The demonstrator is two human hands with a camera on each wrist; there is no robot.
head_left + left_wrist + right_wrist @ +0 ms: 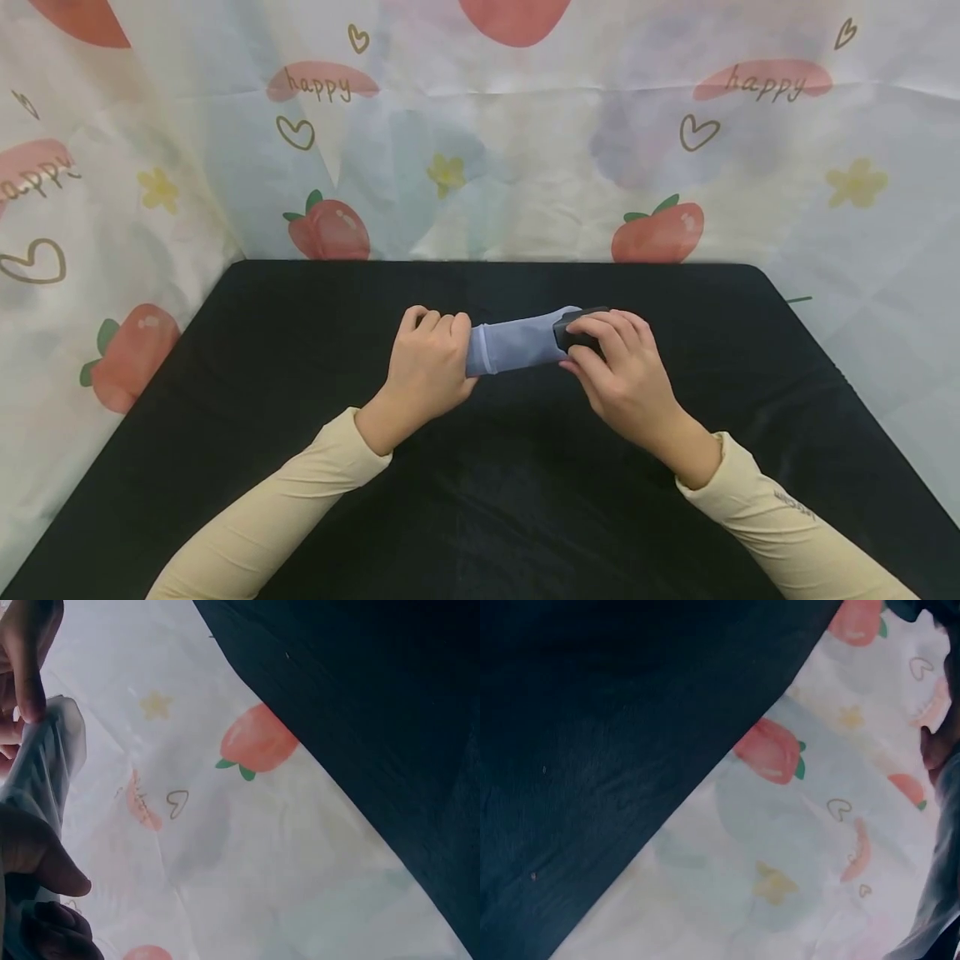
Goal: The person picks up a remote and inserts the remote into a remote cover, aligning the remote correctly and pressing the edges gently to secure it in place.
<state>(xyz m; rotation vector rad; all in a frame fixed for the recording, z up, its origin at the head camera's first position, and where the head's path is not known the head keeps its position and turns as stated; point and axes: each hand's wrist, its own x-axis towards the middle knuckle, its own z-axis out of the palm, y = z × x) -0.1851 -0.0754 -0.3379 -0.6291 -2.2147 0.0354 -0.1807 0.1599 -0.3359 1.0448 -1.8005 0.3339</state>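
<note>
A blue-grey fabric sleeve point(521, 343), with a pale band near its left end, stretches between both hands above the black table. My left hand point(431, 358) grips its left end, fingers curled over it. At the other end my right hand point(626, 379) pinches a small black object point(573, 333), thumb below and fingers on top, right against the fabric. What kind of thing the black object is I cannot tell. In the left wrist view the fabric point(45, 765) runs slantwise along the left edge. Only part of the fabric point(943, 855) shows at the right wrist view's right edge.
A black cloth covers the table point(315, 333). Behind it and at the sides hangs a pale curtain point(525, 167) printed with red fruit, hearts, yellow flowers and the word "happy". Both forearms wear cream sleeves point(285, 500).
</note>
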